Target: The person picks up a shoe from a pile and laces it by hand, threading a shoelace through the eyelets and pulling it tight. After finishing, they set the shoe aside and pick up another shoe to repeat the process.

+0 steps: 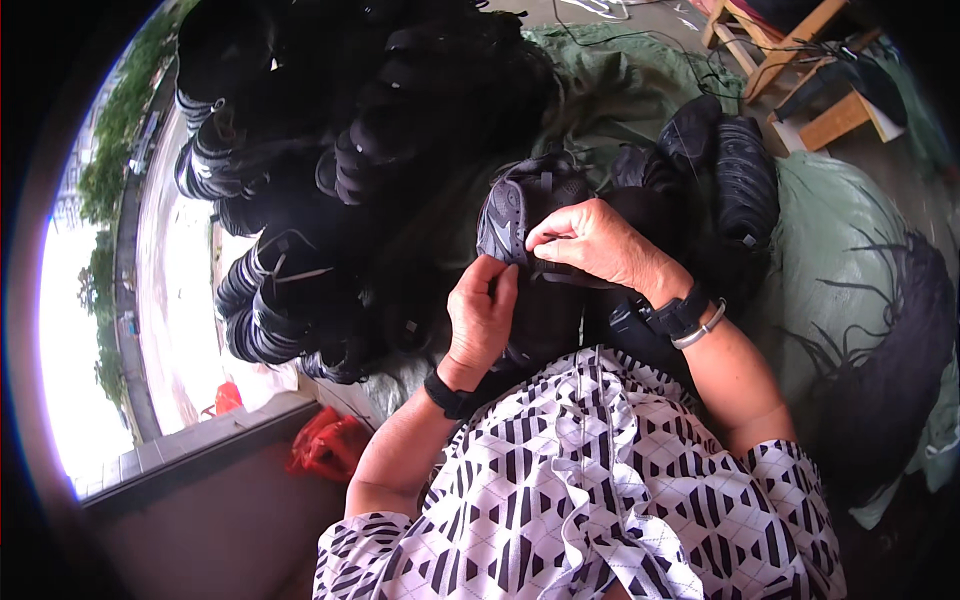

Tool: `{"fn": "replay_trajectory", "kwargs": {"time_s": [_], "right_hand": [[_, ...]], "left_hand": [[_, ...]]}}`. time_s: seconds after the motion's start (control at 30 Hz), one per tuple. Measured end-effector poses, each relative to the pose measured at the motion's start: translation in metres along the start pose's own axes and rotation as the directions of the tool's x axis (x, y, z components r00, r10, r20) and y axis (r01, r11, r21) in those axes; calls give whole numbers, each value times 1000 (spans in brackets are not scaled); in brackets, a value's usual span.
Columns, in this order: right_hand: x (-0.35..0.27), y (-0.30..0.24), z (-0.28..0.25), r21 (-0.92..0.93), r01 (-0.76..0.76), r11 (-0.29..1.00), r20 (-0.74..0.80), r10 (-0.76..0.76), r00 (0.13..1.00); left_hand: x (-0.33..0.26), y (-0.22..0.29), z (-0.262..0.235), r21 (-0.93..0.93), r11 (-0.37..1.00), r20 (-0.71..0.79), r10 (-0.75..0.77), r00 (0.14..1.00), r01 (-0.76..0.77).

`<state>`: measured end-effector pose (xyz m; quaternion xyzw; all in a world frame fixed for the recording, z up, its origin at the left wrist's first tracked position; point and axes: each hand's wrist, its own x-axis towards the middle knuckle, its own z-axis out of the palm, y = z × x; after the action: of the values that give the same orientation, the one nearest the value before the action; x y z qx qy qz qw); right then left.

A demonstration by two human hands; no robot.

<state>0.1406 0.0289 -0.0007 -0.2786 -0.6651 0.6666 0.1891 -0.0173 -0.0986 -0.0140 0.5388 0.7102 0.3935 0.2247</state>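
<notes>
I hold a black and grey shoe upper (520, 215) in front of my chest. My left hand (481, 315) grips its lower edge from below, fingers curled on the fabric. My right hand (590, 243) pinches the top of the upper, thumb and fingers closed on its edge. A dark band sits on my left wrist; a black watch and a silver bangle are on my right wrist. The lower part of the upper is hidden behind my hands.
A large heap of black shoe uppers (330, 150) lies at the left and top. More black pieces (730, 170) rest on a green cloth (840, 230) at the right. Wooden furniture (790, 60) stands at the top right. A red bag (325, 440) lies by a low ledge.
</notes>
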Motion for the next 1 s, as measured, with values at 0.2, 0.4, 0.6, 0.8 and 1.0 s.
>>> {"fn": "replay_trajectory", "kwargs": {"time_s": [0.2,0.4,0.6,0.8,1.0], "right_hand": [[-9,2,-9,-62,14,998,40,-12,999],[-10,-14,-8,38,-235,971,129,229,965],[-8,-28,3,-21,-291,957,-33,290,956],[-1,-30,8,-389,-55,920,87,96,992],[-4,-39,26,-788,22,615,1,-35,999]], "left_hand": [[6,10,2,-109,980,136,-152,979,168],[14,14,3,41,999,79,-8,997,5],[9,-4,-9,-427,833,358,-202,911,352],[22,-11,-17,-323,886,518,-128,846,332],[59,21,-39,223,811,363,445,818,-541]]}}
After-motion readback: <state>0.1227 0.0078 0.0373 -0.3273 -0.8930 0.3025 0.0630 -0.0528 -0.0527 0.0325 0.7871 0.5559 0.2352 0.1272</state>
